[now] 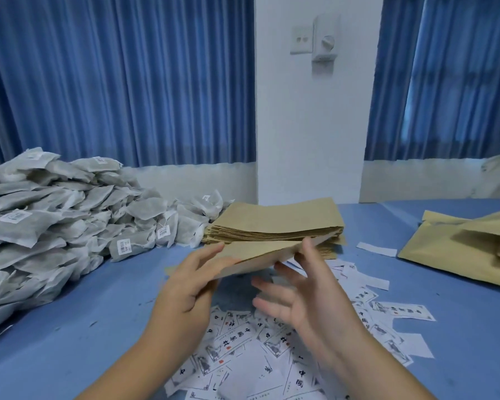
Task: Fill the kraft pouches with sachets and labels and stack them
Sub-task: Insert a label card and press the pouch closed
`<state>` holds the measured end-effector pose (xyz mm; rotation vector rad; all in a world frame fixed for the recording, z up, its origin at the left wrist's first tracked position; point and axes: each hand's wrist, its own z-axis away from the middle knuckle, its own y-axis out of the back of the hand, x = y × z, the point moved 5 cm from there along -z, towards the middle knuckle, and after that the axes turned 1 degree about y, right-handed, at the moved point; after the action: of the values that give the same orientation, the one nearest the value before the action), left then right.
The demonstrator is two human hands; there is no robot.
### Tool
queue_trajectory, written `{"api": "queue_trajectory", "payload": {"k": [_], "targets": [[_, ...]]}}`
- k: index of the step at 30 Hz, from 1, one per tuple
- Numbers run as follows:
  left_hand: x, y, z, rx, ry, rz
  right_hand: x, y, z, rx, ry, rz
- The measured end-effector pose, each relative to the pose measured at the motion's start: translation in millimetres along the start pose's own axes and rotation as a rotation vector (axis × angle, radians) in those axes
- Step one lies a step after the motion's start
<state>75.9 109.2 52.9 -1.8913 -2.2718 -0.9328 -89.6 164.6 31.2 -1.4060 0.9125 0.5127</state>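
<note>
left hand (191, 284) grips kraft pouch (256, 252); right hand (309, 298) splayed, thumb touching pouch edge

Left hand (191, 284) pinches the kraft pouch (257, 250); right hand (308, 304) fingers (272, 287) spread straight.

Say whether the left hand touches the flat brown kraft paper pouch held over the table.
Touching: head view shows the left hand gripping the pouch by its corner, fingers across its top face.
</note>
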Motion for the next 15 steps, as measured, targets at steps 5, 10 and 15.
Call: {"api": "queue_trajectory", "payload": {"k": [5, 10, 15], "targets": [[38.3, -20.8, -6.9, -0.075, -0.170, -0.028, -24.1, 21.1, 7.5, -0.034, -0.041, -0.082], [68.9, -39.5, -9.4, -0.134, -0.356, -0.045, -53.1, 59.3, 25.0, -0.084, -0.061, 0.000], [80.0, -85.2, -30.8, -0.157, -0.356, 0.052, -81.2, 97.1, 33.1, 0.020, -0.024, 0.038]]}}
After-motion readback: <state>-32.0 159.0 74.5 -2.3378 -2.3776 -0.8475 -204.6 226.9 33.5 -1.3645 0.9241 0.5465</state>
